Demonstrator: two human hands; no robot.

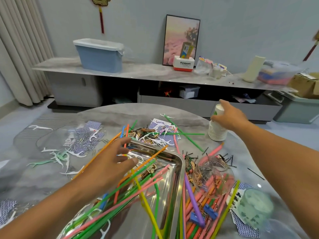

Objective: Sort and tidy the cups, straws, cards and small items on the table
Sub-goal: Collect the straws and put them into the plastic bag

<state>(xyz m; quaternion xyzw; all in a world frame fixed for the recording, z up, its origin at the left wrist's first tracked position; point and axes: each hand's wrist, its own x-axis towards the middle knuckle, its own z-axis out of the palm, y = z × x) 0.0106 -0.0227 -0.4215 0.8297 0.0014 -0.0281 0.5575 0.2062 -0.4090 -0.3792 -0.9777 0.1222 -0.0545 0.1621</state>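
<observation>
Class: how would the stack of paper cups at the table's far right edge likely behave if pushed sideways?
The stack of paper cups is probably light, so it may slide. Tall and narrow, it could tip. The right hand gripping the top cup likely steadies it.

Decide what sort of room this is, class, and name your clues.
Probably a home living room: a long low cabinet against the wall, a framed picture leaning on it, curtains, and a round table.
</observation>
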